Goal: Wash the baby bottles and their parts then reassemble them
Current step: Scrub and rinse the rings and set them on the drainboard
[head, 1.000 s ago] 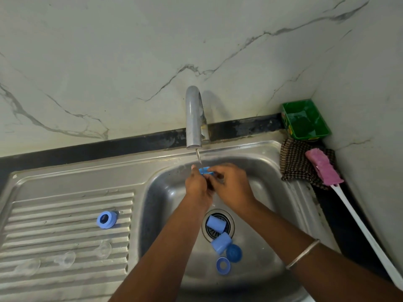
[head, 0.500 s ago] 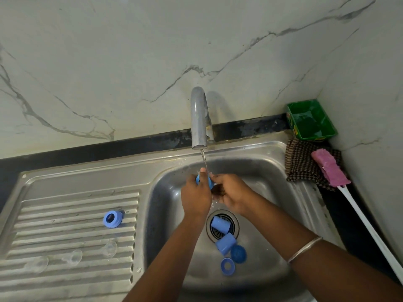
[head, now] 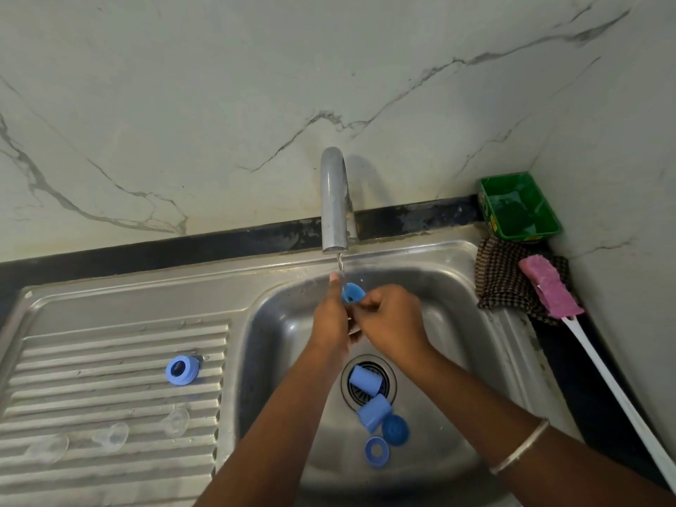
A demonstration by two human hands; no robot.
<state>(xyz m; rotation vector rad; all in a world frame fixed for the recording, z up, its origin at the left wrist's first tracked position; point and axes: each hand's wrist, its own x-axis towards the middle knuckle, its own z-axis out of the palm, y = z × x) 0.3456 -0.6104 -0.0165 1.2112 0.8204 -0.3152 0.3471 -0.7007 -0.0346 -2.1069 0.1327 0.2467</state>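
Note:
Under the thin stream from the tap [head: 334,199], my left hand [head: 331,320] and my right hand [head: 389,320] together hold a small blue bottle part [head: 353,292] over the steel sink [head: 457,287]. Both hands' fingers curl round it. On the sink floor lie two blue caps [head: 364,380] [head: 373,411], a blue lid [head: 395,429] and a blue ring [head: 376,451]. Another blue ring [head: 181,369] stands on the ribbed drainboard [head: 91,360]. Three clear teats [head: 176,420] [head: 111,436] [head: 47,448] lie below it.
A green tray [head: 519,206] sits in the back right corner. A checked cloth [head: 508,283] lies below it, with a pink-headed bottle brush [head: 548,287] on it; its white handle runs to the lower right. Marble walls close in behind and to the right.
Both hands have turned the blue part under the water and sit slightly lower in the view; more of the part now shows above my fingers.

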